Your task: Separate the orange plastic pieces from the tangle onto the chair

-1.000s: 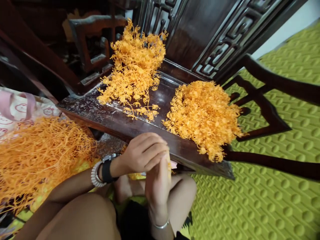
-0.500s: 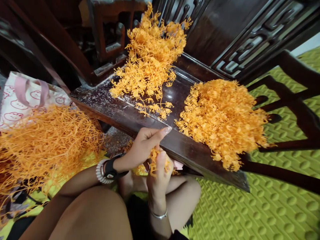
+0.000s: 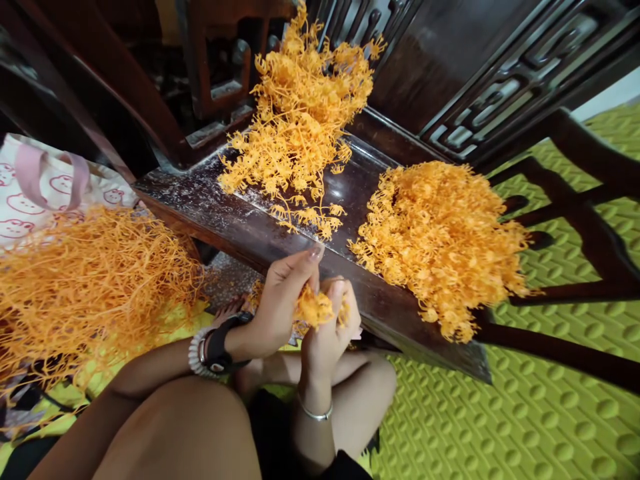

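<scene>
Since half a second ago, when my left thumb tip reached farther out over the bench edge, my left hand (image 3: 277,297) has drawn back a little and my right hand (image 3: 327,337) has turned, so that more of the orange bunch (image 3: 314,308) shows between them. My right hand is curled round that bunch, thumb upward, with some orange poking out past the fingers. My left thumb and forefinger are brought together just above it; I cannot tell whether a strand is caught between them. Both hands are by the front edge of the dark wooden bench (image 3: 373,293), over my lap. On the bench lie two piles of curly orange pieces: the back pile (image 3: 305,127), with a few sprigs trailing toward me, and the rounder right pile (image 3: 445,240), which spills over near the bench's right end. White specks dot the seat's left part. Off to my left, below the bench, is a stringy orange heap (image 3: 100,280), with a white printed bag (image 3: 107,183) with pink handles behind it. To my right spreads a yellow-green studded mat (image 3: 540,393). A silver bracelet (image 3: 317,415) circles my right wrist.
</scene>
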